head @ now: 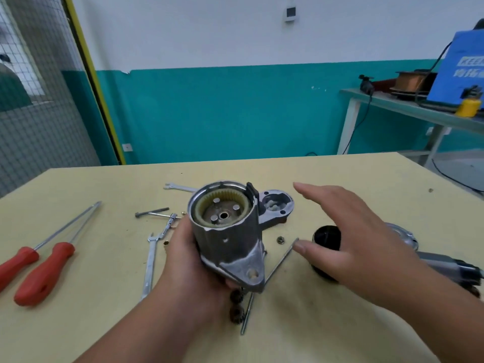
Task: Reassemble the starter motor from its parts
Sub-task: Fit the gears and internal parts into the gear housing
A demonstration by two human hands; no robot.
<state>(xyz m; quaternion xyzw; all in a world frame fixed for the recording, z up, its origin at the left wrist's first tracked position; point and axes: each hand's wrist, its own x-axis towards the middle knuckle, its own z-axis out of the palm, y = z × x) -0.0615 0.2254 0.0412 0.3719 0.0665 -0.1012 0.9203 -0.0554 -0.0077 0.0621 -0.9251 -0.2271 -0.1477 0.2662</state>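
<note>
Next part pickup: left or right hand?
Right. The right hand hovers open by the black part and long bolt, holding nothing; the left hand grips the gear housing, open end up.

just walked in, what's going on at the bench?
A person is mid-reassembly of a starter motor. The left hand grips the housing, open end up, ring gear and three pins exposed. The right hand hovers open over a black cylindrical part on the table. Bolts, wrenches and two red screwdrivers lie loose.
</note>
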